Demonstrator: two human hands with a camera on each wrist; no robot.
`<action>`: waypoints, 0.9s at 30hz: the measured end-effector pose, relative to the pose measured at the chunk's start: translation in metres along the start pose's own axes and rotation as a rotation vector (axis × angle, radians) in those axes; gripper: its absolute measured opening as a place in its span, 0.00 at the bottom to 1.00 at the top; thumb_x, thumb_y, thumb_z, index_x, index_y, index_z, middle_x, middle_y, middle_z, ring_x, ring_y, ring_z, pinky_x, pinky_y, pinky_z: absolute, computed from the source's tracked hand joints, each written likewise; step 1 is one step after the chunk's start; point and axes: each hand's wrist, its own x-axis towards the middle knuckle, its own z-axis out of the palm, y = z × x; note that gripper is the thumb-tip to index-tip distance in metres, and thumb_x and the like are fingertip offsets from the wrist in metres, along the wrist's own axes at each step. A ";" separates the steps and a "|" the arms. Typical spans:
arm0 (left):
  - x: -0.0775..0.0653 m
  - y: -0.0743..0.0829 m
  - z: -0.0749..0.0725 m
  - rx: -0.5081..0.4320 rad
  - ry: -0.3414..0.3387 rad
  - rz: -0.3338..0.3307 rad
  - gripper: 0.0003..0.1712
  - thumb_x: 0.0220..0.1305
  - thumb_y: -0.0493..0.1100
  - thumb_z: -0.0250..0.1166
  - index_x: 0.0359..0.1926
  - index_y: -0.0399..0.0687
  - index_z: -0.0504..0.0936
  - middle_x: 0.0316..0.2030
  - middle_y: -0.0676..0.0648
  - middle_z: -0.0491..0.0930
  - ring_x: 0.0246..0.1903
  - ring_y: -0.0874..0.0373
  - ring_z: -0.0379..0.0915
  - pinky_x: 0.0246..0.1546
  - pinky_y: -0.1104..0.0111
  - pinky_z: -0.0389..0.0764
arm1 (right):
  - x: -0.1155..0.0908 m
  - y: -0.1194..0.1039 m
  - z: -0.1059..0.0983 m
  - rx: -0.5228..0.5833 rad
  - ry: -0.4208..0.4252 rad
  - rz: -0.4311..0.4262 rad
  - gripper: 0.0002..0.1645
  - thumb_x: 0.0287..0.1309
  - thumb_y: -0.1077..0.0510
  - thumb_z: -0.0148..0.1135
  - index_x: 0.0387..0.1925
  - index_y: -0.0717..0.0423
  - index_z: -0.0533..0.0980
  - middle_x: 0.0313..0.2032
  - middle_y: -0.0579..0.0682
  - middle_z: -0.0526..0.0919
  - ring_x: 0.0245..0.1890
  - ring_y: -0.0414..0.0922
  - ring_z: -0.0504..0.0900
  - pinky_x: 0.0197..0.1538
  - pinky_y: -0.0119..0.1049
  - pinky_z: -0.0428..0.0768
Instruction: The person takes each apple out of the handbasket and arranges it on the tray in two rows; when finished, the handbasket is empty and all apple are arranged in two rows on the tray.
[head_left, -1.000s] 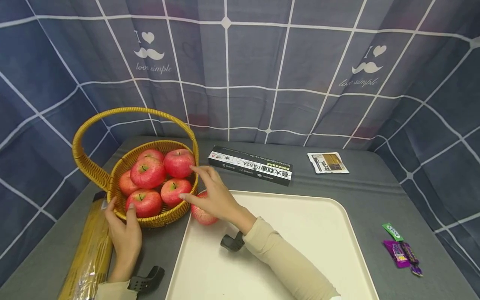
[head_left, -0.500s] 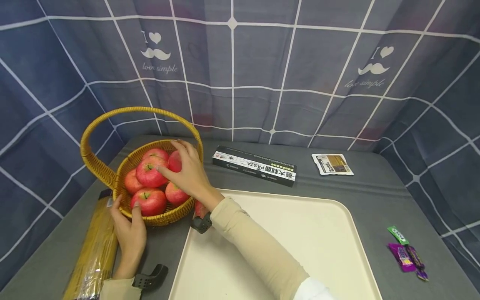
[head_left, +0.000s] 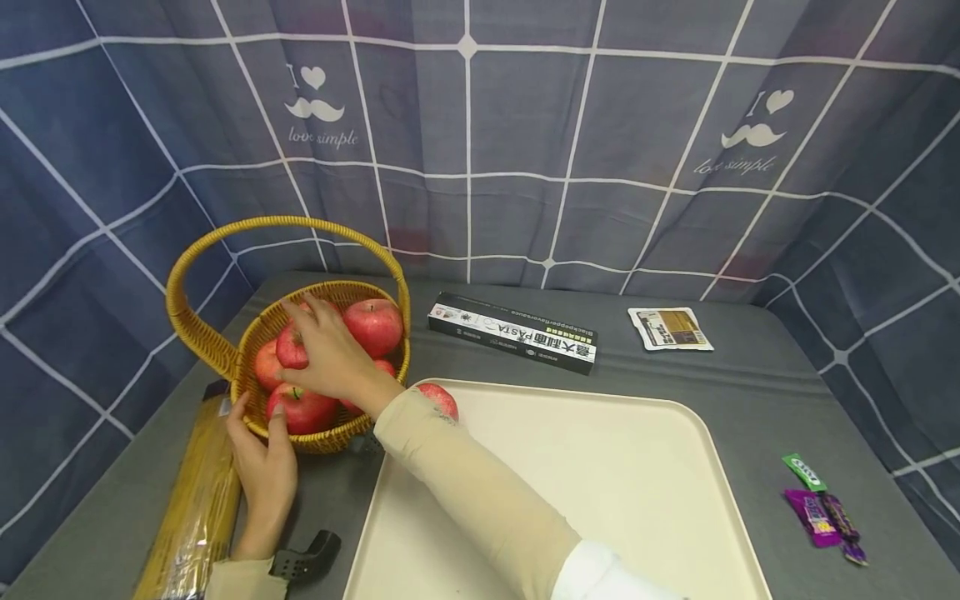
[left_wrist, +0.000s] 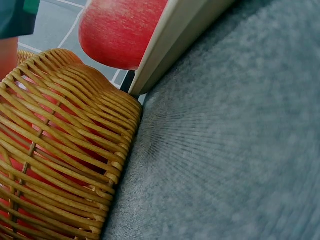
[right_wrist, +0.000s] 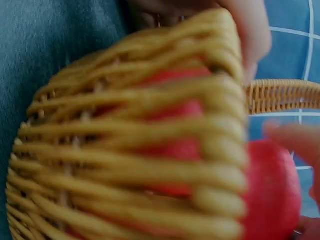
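A yellow wicker basket (head_left: 212, 354) with a tall handle holds several red apples (head_left: 375, 327). Thumb inside the rim and fingers outside, my left hand (head_left: 264, 479) grips the basket's near left side. My right hand (head_left: 337, 358) reaches into the basket, its fingers and thumb curved round the uppermost apple (head_left: 291, 348) and partly hiding it. Another apple (head_left: 441, 398) sits on the cream tray (head_left: 600, 475) at its far left corner, half hidden by the right sleeve. In the left wrist view, this apple (left_wrist: 122, 35) shows above the basket's woven wall (left_wrist: 65, 145).
A black pasta box (head_left: 513, 333) lies behind the tray, with a white and brown packet (head_left: 670, 328) farther right. Small wrapped candies (head_left: 813, 517) lie right of the tray. A long yellow wrapped package (head_left: 191, 500) lies along the left. A checked curtain (head_left: 510, 125) encloses the table.
My right hand has moved left over the basket, from its right rim past the back right apple to the uppermost apple. The left hand keeps its grip on the rim.
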 end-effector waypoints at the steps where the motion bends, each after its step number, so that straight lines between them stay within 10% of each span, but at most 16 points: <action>1: 0.000 0.000 0.000 0.000 0.000 -0.002 0.29 0.64 0.46 0.50 0.64 0.45 0.57 0.64 0.40 0.59 0.66 0.48 0.50 0.66 0.57 0.49 | 0.000 0.000 0.003 -0.053 -0.011 -0.002 0.51 0.47 0.42 0.64 0.68 0.51 0.50 0.68 0.54 0.54 0.69 0.47 0.52 0.69 0.36 0.53; 6: 0.000 -0.001 0.002 -0.002 0.003 0.000 0.29 0.63 0.46 0.50 0.63 0.45 0.57 0.63 0.39 0.60 0.65 0.47 0.51 0.66 0.57 0.50 | -0.002 0.003 0.007 -0.146 -0.014 -0.025 0.50 0.46 0.46 0.66 0.67 0.51 0.52 0.64 0.52 0.60 0.67 0.45 0.55 0.69 0.33 0.50; 15: 0.001 0.000 0.002 0.000 0.016 0.019 0.28 0.63 0.46 0.51 0.63 0.43 0.59 0.62 0.39 0.61 0.64 0.47 0.53 0.65 0.60 0.51 | -0.026 0.010 -0.033 0.166 0.069 -0.052 0.46 0.37 0.38 0.69 0.61 0.39 0.65 0.58 0.43 0.65 0.60 0.37 0.61 0.61 0.33 0.63; 21: 0.001 0.001 0.002 -0.011 0.008 0.010 0.28 0.63 0.45 0.51 0.63 0.44 0.58 0.63 0.40 0.60 0.65 0.49 0.52 0.66 0.62 0.51 | -0.078 0.038 -0.076 0.416 0.171 -0.051 0.38 0.34 0.44 0.73 0.54 0.40 0.73 0.54 0.44 0.68 0.56 0.37 0.63 0.51 0.28 0.71; 27: 0.001 0.000 0.001 -0.007 0.013 0.016 0.28 0.63 0.45 0.51 0.63 0.43 0.58 0.63 0.39 0.60 0.65 0.49 0.52 0.66 0.64 0.50 | -0.151 0.092 -0.093 0.395 0.202 0.079 0.37 0.34 0.45 0.74 0.52 0.38 0.74 0.52 0.42 0.67 0.53 0.39 0.67 0.49 0.34 0.76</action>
